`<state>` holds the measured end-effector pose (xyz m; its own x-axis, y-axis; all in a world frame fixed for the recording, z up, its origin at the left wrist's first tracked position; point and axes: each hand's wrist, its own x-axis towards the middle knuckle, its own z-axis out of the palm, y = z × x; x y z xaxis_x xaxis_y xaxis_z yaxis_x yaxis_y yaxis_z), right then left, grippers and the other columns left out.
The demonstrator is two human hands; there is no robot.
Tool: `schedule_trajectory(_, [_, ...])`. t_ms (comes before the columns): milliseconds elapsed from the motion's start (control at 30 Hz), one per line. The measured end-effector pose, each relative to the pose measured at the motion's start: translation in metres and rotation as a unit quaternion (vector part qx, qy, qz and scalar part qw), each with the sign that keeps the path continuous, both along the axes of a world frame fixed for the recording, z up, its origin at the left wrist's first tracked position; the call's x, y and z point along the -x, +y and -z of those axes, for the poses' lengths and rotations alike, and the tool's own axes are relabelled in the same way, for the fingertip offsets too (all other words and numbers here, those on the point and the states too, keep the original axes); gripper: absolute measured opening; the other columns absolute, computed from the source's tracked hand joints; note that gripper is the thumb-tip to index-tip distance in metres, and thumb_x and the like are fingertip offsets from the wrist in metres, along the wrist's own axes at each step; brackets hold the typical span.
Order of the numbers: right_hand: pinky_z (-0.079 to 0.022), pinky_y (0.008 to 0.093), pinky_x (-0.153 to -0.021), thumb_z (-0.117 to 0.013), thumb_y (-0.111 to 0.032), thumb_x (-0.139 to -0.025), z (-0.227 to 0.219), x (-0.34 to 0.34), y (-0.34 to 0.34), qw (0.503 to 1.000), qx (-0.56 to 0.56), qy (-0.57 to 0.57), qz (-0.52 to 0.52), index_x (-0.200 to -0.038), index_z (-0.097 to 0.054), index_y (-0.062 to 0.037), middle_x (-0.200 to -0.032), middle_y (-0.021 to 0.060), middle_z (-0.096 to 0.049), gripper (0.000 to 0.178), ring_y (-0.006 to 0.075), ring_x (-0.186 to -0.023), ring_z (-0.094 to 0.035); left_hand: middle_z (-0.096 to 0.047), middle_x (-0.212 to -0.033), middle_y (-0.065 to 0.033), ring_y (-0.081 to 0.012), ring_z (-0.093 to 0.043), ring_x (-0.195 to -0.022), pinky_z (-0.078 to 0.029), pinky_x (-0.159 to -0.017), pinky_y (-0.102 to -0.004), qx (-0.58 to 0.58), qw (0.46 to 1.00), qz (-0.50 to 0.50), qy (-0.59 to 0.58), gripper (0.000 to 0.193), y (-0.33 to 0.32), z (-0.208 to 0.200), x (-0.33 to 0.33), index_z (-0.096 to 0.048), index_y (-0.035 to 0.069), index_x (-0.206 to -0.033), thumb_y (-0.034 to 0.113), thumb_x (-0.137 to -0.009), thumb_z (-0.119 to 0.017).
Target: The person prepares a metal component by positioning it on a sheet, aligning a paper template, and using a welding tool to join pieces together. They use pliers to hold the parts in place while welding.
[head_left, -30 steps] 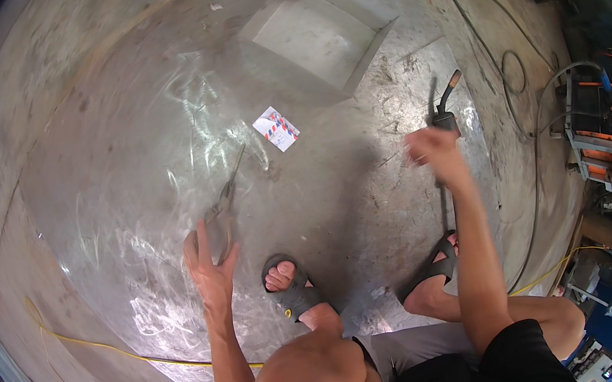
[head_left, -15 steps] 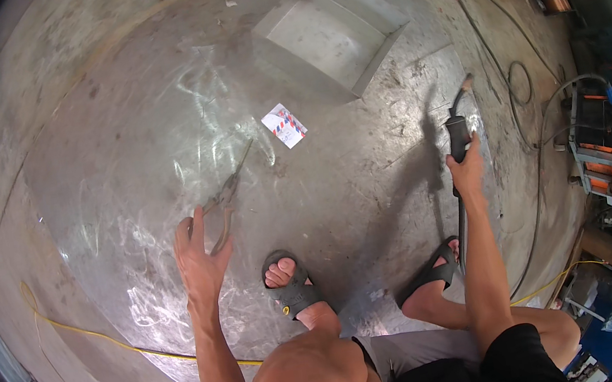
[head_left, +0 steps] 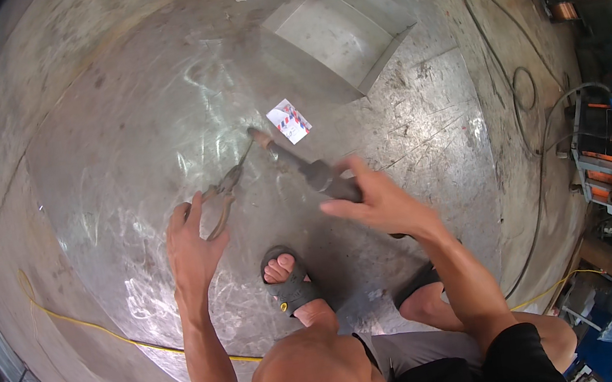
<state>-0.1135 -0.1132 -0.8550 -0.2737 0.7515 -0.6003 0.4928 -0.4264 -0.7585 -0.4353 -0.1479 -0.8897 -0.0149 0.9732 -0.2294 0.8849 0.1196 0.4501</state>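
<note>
My left hand (head_left: 194, 238) holds a pair of pliers (head_left: 230, 183) by its spread handles, low over the grey metal sheet (head_left: 126, 138). A thin pointed end, which may be a wire or the jaws themselves, reaches up and right from the pliers. In my right hand (head_left: 382, 200) is a welding torch (head_left: 302, 166), slightly blurred by motion. Its coppery nozzle lies close to that thin end; whether they touch I cannot tell. A folded paper (head_left: 288, 121) with red and blue marks lies just right of the nozzle.
An open shallow metal box (head_left: 335, 34) stands at the far side of the sheet. On the right, dark cables (head_left: 495, 63) run along the floor near an orange welding machine (head_left: 611, 132). A yellow cord (head_left: 99, 335) crosses at the lower left. My sandalled foot (head_left: 287, 279) stands between my arms.
My right hand has swung the torch leftward from the right side, bringing its nozzle to the tip of the pliers. The left hand has barely moved and still holds the pliers.
</note>
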Motion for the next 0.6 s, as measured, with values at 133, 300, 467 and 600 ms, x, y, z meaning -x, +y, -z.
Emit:
schedule_trajectory(133, [-0.044, 0.0372, -0.060, -0.073, -0.037, -0.093, 0.038, 0.011, -0.004, 0.999, -0.028, 0.002, -0.030, -0.121, -0.053, -0.0011, -0.071, 0.0105, -0.058, 0.050, 0.0202, -0.065, -0.056, -0.063, -0.117, -0.0207, -0.0403, -0.062, -0.107, -0.050, -0.092, -0.0447, 0.004, 1.000, 0.005, 0.002, 0.069, 0.006, -0.004, -0.002, -0.062, 0.000, -0.134, 0.014, -0.069, -0.082])
schedule_trajectory(300, [-0.043, 0.0355, -0.058, -0.070, -0.036, -0.096, 0.040, 0.018, -0.008, 0.997, -0.072, -0.009, -0.023, -0.117, -0.057, 0.0012, -0.068, 0.0111, -0.057, 0.045, 0.0178, -0.061, -0.053, -0.063, -0.109, -0.0179, -0.0395, -0.062, -0.102, -0.050, -0.089, -0.0470, 0.003, 1.000, 0.012, 0.009, 0.066, 0.007, -0.004, 0.005, -0.063, 0.003, -0.133, 0.014, -0.070, -0.079])
schedule_trajectory(467, [-0.045, 0.0355, -0.058, -0.068, -0.038, -0.097, 0.041, 0.016, -0.009, 0.998, -0.033, -0.021, -0.039, -0.114, -0.060, 0.0022, -0.067, 0.0116, -0.057, 0.044, 0.0174, -0.061, -0.056, -0.063, -0.109, -0.0177, -0.0391, -0.062, -0.102, -0.050, -0.089, -0.0472, 0.010, 1.000, 0.004, 0.012, 0.064, 0.010, -0.008, 0.001, -0.064, 0.004, -0.132, 0.012, -0.070, -0.078])
schedule_trajectory(600, [-0.045, 0.0360, -0.057, -0.067, -0.039, -0.097, 0.049, 0.017, -0.012, 0.998, -0.043, -0.028, -0.048, -0.112, -0.060, 0.0018, -0.066, 0.0112, -0.058, 0.044, 0.0179, -0.061, -0.058, -0.063, -0.110, -0.0170, -0.0386, -0.061, -0.103, -0.050, -0.090, -0.0469, 0.006, 1.000, 0.007, 0.018, 0.065, 0.009, -0.008, 0.001, -0.064, 0.003, -0.132, 0.012, -0.069, -0.077])
